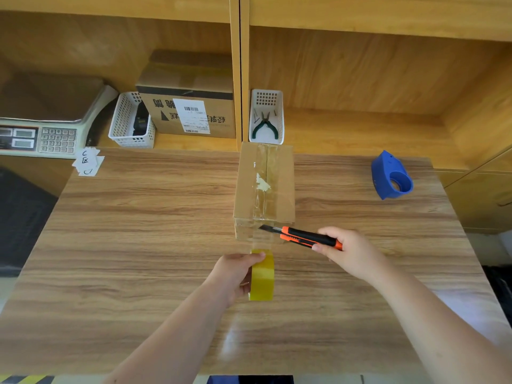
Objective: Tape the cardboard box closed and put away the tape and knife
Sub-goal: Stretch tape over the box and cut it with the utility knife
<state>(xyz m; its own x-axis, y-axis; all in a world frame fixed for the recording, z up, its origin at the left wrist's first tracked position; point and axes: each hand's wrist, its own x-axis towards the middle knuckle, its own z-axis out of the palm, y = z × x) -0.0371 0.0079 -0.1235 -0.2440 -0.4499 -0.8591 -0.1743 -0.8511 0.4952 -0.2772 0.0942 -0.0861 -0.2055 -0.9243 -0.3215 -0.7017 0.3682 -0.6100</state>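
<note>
Left hand [235, 275] is wrapped tight around the roll [262, 274], pulling a strip taut up to the box [264, 189] just ahead of it. Best to keep that tension so the cut goes clean. Right hand [349, 250] is closed on the knife [307, 237], blade out, tip touching the tape at the box's near edge.

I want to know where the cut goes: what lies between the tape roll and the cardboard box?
A stretch of clear tape runs from the tape roll up to the cardboard box; the knife blade meets it there, in the head view.
</note>
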